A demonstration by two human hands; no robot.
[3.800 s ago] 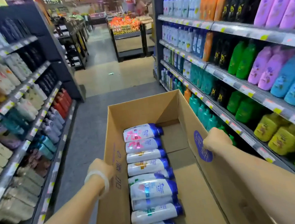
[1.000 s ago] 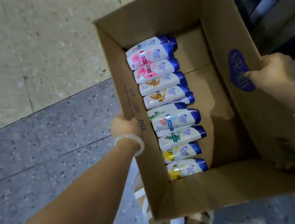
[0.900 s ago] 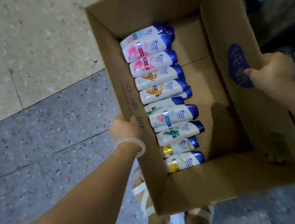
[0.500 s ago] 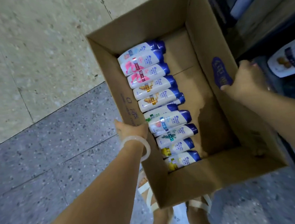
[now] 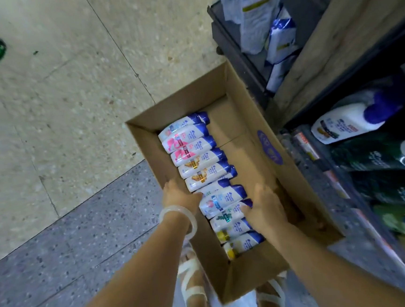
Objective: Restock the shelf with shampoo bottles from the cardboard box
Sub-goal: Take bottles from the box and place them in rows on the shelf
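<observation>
An open cardboard box (image 5: 267, 147) stands on the floor beside the shelf. Along its left side lies a row of several white shampoo bottles (image 5: 198, 157) with blue caps pointing right. Both my hands are inside the box. My left hand (image 5: 179, 195), with a pale bangle on the wrist, reaches down at the base ends of the middle bottles, its fingertips against one. My right hand (image 5: 265, 208) is blurred and spread over the cap ends, thumb on the teal-labelled bottle (image 5: 226, 216). Neither hand has lifted a bottle.
The dark shelf unit (image 5: 341, 182) runs along the right, close to the box, with a large white bottle (image 5: 345, 122) and dark green bottles (image 5: 378, 157) on its low shelves. My sandalled feet (image 5: 193, 284) stand at the box's near end. Floor tiles stretch to the left.
The box has gone down onto the floor next to the shelf. Both hands have let go of its walls and moved inside, onto the row of bottles.
</observation>
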